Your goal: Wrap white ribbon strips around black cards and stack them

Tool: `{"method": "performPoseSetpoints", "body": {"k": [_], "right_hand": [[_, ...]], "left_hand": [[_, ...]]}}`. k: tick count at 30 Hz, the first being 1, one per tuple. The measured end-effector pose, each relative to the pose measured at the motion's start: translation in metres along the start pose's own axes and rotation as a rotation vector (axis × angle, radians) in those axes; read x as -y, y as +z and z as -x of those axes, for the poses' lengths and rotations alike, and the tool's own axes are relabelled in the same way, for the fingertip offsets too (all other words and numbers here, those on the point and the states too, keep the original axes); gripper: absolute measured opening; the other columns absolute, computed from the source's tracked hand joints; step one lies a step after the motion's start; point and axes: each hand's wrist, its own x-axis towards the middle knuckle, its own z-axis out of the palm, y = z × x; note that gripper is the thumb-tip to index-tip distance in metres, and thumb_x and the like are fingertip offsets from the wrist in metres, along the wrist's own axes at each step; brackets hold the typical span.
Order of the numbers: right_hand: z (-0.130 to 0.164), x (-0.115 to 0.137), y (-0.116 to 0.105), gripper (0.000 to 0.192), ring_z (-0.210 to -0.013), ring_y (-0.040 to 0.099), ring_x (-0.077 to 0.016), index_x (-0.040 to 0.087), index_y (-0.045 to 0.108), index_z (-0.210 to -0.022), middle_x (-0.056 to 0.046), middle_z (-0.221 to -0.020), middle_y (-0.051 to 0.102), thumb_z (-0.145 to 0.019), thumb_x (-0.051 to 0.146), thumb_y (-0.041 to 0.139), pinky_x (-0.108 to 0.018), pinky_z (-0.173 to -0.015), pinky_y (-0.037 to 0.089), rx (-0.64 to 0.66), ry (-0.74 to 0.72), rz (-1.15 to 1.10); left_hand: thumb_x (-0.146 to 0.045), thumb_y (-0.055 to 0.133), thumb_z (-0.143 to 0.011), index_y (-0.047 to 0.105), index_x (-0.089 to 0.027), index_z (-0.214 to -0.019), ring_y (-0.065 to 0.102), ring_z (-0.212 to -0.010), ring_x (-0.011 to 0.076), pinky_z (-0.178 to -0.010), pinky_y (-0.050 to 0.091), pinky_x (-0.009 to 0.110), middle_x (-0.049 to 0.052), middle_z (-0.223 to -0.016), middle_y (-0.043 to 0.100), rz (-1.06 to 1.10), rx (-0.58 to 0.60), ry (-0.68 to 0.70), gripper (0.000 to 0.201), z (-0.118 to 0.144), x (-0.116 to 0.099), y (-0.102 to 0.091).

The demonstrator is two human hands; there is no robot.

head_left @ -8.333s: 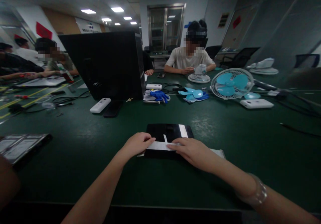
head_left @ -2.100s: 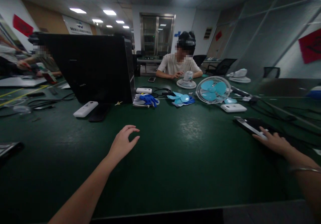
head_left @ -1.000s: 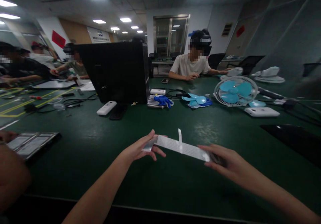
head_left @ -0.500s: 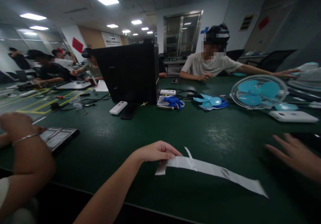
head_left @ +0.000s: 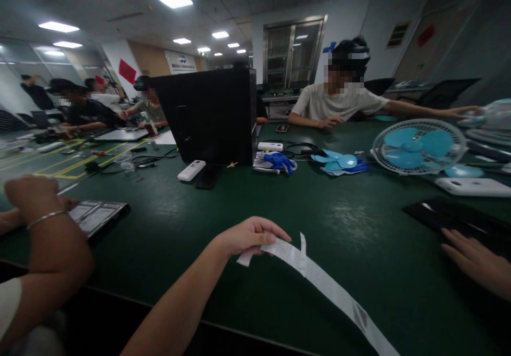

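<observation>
Head view, left hand: we are pinching the near end of the white strip [head_left: 319,279] between thumb and fingers of our left hand [head_left: 249,235].
Head view, right hand: our right hand [head_left: 477,260] is lying spread, just beside the black panel [head_left: 455,216], well apart from the strip.
Strip axis: it is running long from our left hand toward the lower right, a small tab standing up near the pinch.
Risk: we are judging the free end could drag on the green surface [head_left: 199,223], twisting or creasing.
</observation>
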Motion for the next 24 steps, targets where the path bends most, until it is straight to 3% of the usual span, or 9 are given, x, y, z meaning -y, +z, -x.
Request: {"method": "performPoseSetpoints", "body": {"k": [2,3,5,8,12,15,18,22,24], "right_hand": [[0.004,0.05,0.015,0.078,-0.132,0.028,-0.0454,0.031,0.023,-0.152,-0.013,-0.149,0.031,-0.084,0.07,0.025,-0.071,-0.099,0.027,0.144,0.142,0.039],[0.005,0.081,0.02,0.079,-0.135,0.024,-0.0418,0.024,0.027,-0.151,-0.014,-0.15,0.029,-0.086,0.069,0.021,-0.067,-0.105,0.025,0.23,0.128,0.045],[0.006,0.15,0.025,0.079,-0.139,0.019,-0.0361,0.016,0.031,-0.15,-0.011,-0.152,0.024,-0.089,0.065,0.018,-0.06,-0.112,0.021,0.344,0.048,0.059],[0.006,0.247,0.022,0.073,-0.142,0.013,-0.0276,0.019,0.019,-0.153,-0.005,-0.155,0.017,-0.093,0.061,0.019,-0.053,-0.115,0.014,0.481,-0.118,0.029],[0.01,0.328,0.015,0.066,-0.143,0.008,-0.0236,0.023,0.018,-0.152,-0.002,-0.156,0.014,-0.097,0.058,0.02,-0.05,-0.117,0.011,0.608,-0.272,-0.072],[0.013,0.352,0.008,0.063,-0.143,0.009,-0.024,0.024,0.019,-0.152,-0.002,-0.156,0.015,-0.098,0.056,0.022,-0.051,-0.117,0.008,0.681,-0.345,-0.186],[0.013,0.355,-0.004,0.061,-0.143,0.01,-0.0252,0.028,0.019,-0.152,-0.002,-0.156,0.017,-0.098,0.056,0.023,-0.053,-0.116,0.01,0.77,-0.257,-0.393],[0.01,0.348,-0.029,0.06,-0.128,0.043,-0.0241,0.033,0.007,-0.153,-0.007,-0.152,0.027,-0.098,0.052,0.026,-0.048,-0.103,0.039,0.811,-0.15,-0.785],[0.008,0.347,-0.041,0.067,-0.108,0.055,-0.0205,0.035,0.007,-0.153,-0.009,-0.146,0.036,-0.096,0.05,0.039,-0.04,-0.09,0.05,0.755,-0.201,-0.739]], "left_hand": [[-0.03,0.069,-0.081,0.068,-0.016,-0.108,0.053,-0.062,0.0057,-0.047,0.034,0.017,0.001,-0.085,0.066,0.008,0.058,0.028,0.03,0.0,0.003,-0.003],[-0.031,0.071,-0.08,0.068,-0.016,-0.107,0.052,-0.059,0.0051,-0.045,0.033,0.017,0.001,-0.084,0.066,0.005,0.085,0.036,0.031,0.0,0.004,-0.004],[-0.033,0.072,-0.079,0.069,-0.015,-0.105,0.049,-0.052,0.0036,-0.041,0.031,0.017,0.001,-0.081,0.066,-0.014,0.121,0.041,0.032,0.0,0.006,-0.007],[-0.035,0.074,-0.076,0.069,-0.013,-0.104,0.045,-0.045,0.002,-0.037,0.028,0.016,0.0,-0.076,0.066,-0.045,0.136,0.025,0.036,0.001,0.006,-0.009],[-0.038,0.077,-0.071,0.07,-0.011,-0.099,0.043,-0.041,0.0013,-0.035,0.028,0.015,0.0,-0.07,0.066,-0.052,0.104,0.011,0.039,0.002,0.006,-0.012],[-0.038,0.079,-0.07,0.07,-0.011,-0.097,0.044,-0.04,0.0014,-0.034,0.028,0.014,0.0,-0.069,0.066,-0.054,0.086,0.009,0.04,0.002,0.007,-0.014],[-0.039,0.079,-0.069,0.07,-0.011,-0.095,0.043,-0.039,0.0016,-0.034,0.027,0.015,-0.001,-0.067,0.066,-0.051,0.031,0.022,0.038,0.002,0.008,-0.014],[-0.036,0.076,-0.073,0.069,-0.014,-0.099,0.045,-0.044,0.0028,-0.039,0.029,0.015,-0.001,-0.069,0.065,-0.07,-0.114,0.051,0.035,-0.001,0.006,-0.007],[-0.033,0.072,-0.077,0.068,-0.016,-0.104,0.048,-0.049,0.0038,-0.043,0.032,0.016,-0.001,-0.073,0.064,-0.116,-0.201,0.055,0.032,-0.004,0.006,-0.003]]}}
